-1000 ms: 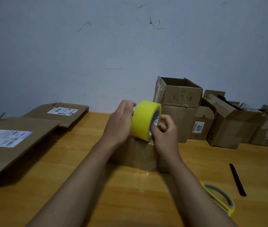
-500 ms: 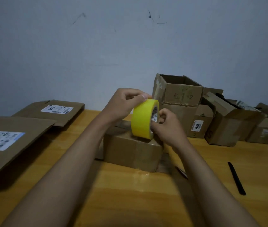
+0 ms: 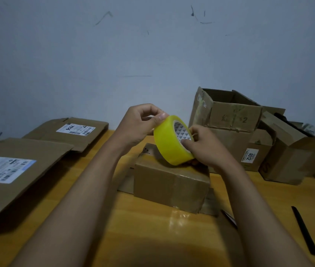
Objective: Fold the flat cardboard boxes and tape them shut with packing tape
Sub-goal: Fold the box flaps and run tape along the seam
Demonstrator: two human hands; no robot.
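A small folded cardboard box stands in the middle of the wooden table, with clear tape over its front right part. Just above its top I hold a yellow roll of packing tape. My right hand grips the roll through its core. My left hand pinches the roll's top edge with thumb and fingertips. Two flat cardboard boxes lie at the left: a large one with a white label and a smaller one behind it.
Several assembled boxes are piled at the back right against the wall, one open-topped box on top. A thin black strip lies on the table at the right. A loose flap lies under the small box's right side.
My left hand went from flat on the roll's left side to pinching its top edge. The roll lifted slightly off the box. The view shifted; the yellow-handled scissors left the frame.
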